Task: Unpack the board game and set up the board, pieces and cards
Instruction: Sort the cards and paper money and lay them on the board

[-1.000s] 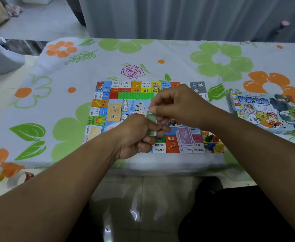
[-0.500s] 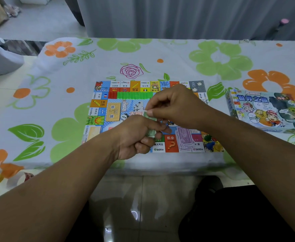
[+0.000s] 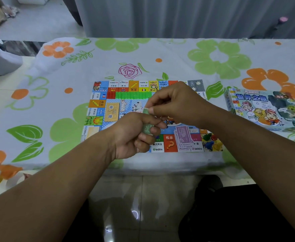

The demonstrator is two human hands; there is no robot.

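Our left hand [image 3: 134, 135] is curled round the lower part of a small wad of green notes [image 3: 146, 129], and our right hand [image 3: 176, 103] pinches its upper end between thumb and forefinger. We hold the wad above the middle of the board [image 3: 97, 119], its long axis pointing away from us. The board lies flat on the flowered cloth [image 3: 38, 105], long side running left to right. Purple notes [image 3: 184, 137] are fanned near its front edge. The game box [image 3: 265, 109] sits well apart on the right.
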